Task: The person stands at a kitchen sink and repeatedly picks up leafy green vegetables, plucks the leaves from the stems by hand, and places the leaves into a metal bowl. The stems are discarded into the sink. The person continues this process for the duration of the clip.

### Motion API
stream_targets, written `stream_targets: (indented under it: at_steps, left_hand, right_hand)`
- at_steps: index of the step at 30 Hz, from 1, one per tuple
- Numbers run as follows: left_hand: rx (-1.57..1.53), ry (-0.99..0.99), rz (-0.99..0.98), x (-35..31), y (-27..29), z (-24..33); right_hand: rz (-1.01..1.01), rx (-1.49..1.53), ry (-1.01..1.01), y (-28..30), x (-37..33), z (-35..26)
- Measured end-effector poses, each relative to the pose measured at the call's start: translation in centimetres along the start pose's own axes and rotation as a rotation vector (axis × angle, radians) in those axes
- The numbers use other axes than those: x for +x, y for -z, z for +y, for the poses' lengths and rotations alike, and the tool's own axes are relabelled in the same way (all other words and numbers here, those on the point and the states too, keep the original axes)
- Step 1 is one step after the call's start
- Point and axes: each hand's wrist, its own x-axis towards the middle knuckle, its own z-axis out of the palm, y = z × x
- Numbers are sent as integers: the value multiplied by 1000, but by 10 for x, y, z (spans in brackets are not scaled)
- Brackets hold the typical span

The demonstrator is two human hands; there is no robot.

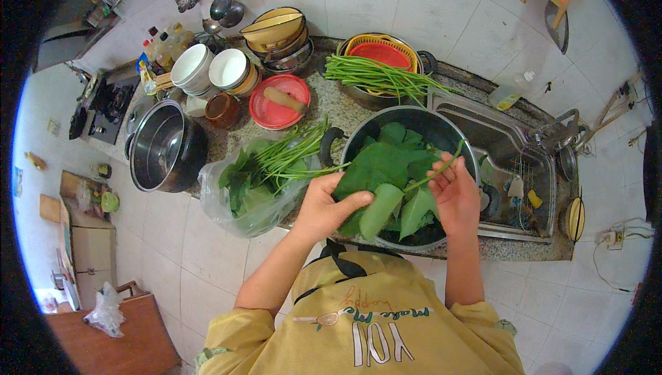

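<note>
My left hand point(331, 208) is closed on a large green leaf point(371, 168), thumb on top, at the near left rim of a big dark pot point(470, 158). At the pot's right side my right hand point(455, 192) pinches the thin green stem point(433, 180) of leafy greens between thumb and fingers. More broad leaves point(393, 137) lie inside the pot below. Left of it, a clear plastic bag point(214, 189) holds leafy greens with long stems point(293, 154) sticking out. Long peeled-looking green stalks point(386, 75) rest across a yellow and red basket point(379, 47) behind the pot.
A steel sink point(496, 120) with a faucet point(562, 123) lies to the right, holding a yellow sponge point(534, 199). Leftward stand an empty black pot point(167, 146), a red plate point(279, 102) and stacked bowls point(227, 68). A stove point(107, 109) is at the far left.
</note>
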Motion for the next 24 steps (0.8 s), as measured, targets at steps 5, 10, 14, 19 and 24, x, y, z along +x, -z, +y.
stream_targets:
  at_steps: [5,10,14,19,24]
  left_hand:
    - [479,-355,133,3,-27,2]
    - [450,-207,118,7,-30,-1]
    - [210,-110,119,11,-35,3]
    - [-23,-73,125,18,-33,4]
    - [-452,124,32,18,-29,6]
  right_hand:
    - [-235,-453,75,-22,-13,11]
    - [-356,-479,82,-36,-27,5]
    - [-343,-494,38,-36,-30,-1]
    - [-253,-486,-45,-30,-30,-10]
    - [-215,-499,-44,-33,-31,-16]
